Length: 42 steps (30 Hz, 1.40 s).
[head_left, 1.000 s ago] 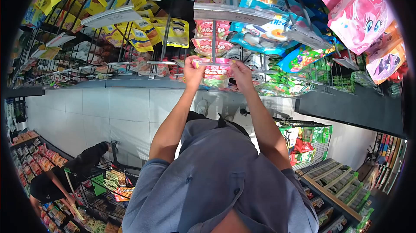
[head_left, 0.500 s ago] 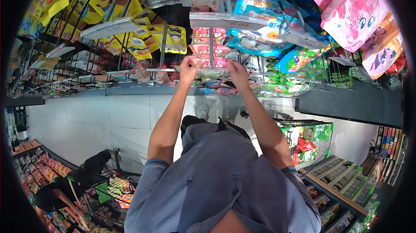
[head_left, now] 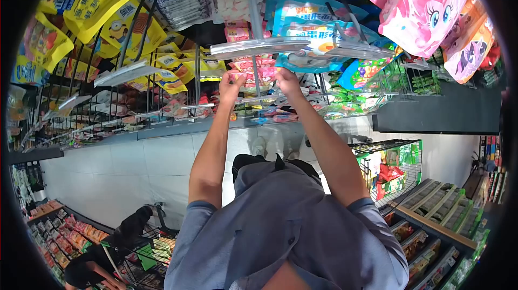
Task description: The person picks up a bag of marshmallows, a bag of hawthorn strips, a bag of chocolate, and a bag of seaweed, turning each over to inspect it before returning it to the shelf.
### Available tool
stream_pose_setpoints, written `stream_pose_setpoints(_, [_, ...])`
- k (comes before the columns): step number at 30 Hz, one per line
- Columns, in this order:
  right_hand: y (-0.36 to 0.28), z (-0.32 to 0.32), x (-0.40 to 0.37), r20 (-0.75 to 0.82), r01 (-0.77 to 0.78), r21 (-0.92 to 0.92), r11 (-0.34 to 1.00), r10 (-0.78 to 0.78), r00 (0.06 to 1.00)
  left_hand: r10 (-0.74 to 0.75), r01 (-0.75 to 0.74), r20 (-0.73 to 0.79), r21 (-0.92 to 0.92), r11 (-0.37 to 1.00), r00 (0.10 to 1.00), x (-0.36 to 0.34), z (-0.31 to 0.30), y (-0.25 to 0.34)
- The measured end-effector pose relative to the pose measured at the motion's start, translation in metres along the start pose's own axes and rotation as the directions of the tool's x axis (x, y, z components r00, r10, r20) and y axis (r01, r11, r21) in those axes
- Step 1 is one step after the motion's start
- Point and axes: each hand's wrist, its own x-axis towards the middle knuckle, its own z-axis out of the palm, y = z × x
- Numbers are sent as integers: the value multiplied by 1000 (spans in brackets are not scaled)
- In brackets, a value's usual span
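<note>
Both arms reach forward to a rack of hanging snack bags. My left hand, with thumb and fingers pinched together, is at the left edge of a pink bag hanging under a clear price holder. At that bag's right edge is my right hand, its fingers curled closed. A metal hook rod runs down between the hands, over the bag. Blue bags hang just right of my right hand, and yellow bags hang left of my left hand.
A large pink pony bag hangs at upper right. A wire cart with packages stands at right. At lower left a person is beside another cart. Shelves stand at lower right.
The view has shifted, so the rack looks nearer and the upper bags larger. Both hands are still at the pink bag's edges, now slightly further left in view.
</note>
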Motion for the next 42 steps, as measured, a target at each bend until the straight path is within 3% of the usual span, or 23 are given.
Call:
stream_pose_setpoints(2, [19, 2, 11, -28, -24, -11, 1000, 24, 999, 48, -48, 0, 3, 999, 999, 1, -3, -10])
stream_pose_setpoints(4, [42, 8, 18, -27, 143, 66, 987, -142, 990, 113, -113, -2, -20, 993, 994, -8, -2, -7])
stream_pose_setpoints(6, [56, 3, 11, 17, 223, -113, 968, -222, 975, 78, -79, -47, -10, 997, 996, -10, -10, -21])
stream_pose_setpoints(7, [81, 10, 12, -94, 223, -259, 940, -254, 963, 130, -132, -93, -18, 991, 987, -11, -19, -44])
stream_pose_setpoints(9, [63, 3, -32, -98, 79, -289, 954, -112, 989, 119, -121, -162, -3, 993, 980, -39, -10, -28])
stream_pose_setpoints(10, [73, -11, -65, -35, 214, -422, 881, -252, 967, 57, -67, -246, -30, 997, 968, -60, -10, -54])
stream_pose_setpoints(11, [84, -20, -70, 137, 222, -565, 795, -174, 975, 33, -11, -223, 102, 995, 974, -80, -6, -40])
stream_pose_setpoints(12, [78, -30, -92, 173, 66, -355, 933, -4, 985, 129, -104, -143, 172, 980, 981, -89, -15, -70])
stream_pose_setpoints(13, [82, -36, -116, 182, 37, -215, 976, 3, 983, 224, -205, -61, 229, 952, 973, -92, -21, -99])
stream_pose_setpoints(14, [86, -44, -138, 196, 14, -69, 998, 0, 981, 116, -121, 42, 152, 981, 992, -107, -14, -101])
stream_pose_setpoints(17, [56, -77, -208, 27, 11, -135, 991, -8, 1000, -109, 54, 353, 161, 985, 929, -161, 39, -86])
stream_pose_setpoints(19, [38, -101, -243, -98, -45, -46, 998, 41, 994, -80, -22, 512, 190, 982, 855, -177, 84, -84])
stream_pose_setpoints(21, [29, -124, -275, -199, -83, 47, 995, 91, 976, 54, -239, 633, 211, 948, 772, -197, 135, -46])
stream_pose_setpoints(23, [23, -148, -302, -343, -25, 59, 998, 44, 938, -32, -343, 814, 279, 897, 579, -209, 173, -37])
stream_pose_setpoints(24, [16, -159, -313, -357, -15, 67, 998, 38, 933, -30, -355, 824, 276, 893, 566, -215, 194, -31])
stream_pose_setpoints(26, [-1, -182, -336, -532, 55, 158, 986, 39, 846, 40, -430, 921, 143, 891, 388, -233, 237, -19])
stream_pose_setpoints(29, [-21, -226, -366, -678, 176, 218, 960, 19, 735, 109, -550, 967, 37, 834, 231, -272, 296, 9])
stream_pose_setpoints(31, [-13, -266, -384, -734, 210, 109, 972, -64, 676, 180, -599, 963, -24, 801, 202, -298, 325, 7])
stream_pose_setpoints(33, [6, -312, -394, -807, 276, 136, 952, -55, 588, 181, -697, 981, -82, 713, 71, -316, 346, -7])
stream_pose_setpoints(35, [34, -363, -399, -838, 310, 236, 921, 32, 545, 67, -756, 993, 27, 654, 94, -334, 354, -23])
stream_pose_setpoints(37, [93, -412, -397, -844, 235, 299, 925, 142, 517, 89, -840, 995, -6, 542, 50, -345, 358, -27])
stream_pose_setpoints(39, [170, -449, -388, -810, 109, 487, 867, 402, 427, 23, -885, 998, 47, 463, 65, -348, 359, -31])
stream_pose_setpoints(42, [279, -473, -388, -632, -305, 615, 727, 686, 359, -122, -925, 989, 123, 358, 85, -352, 364, -26])
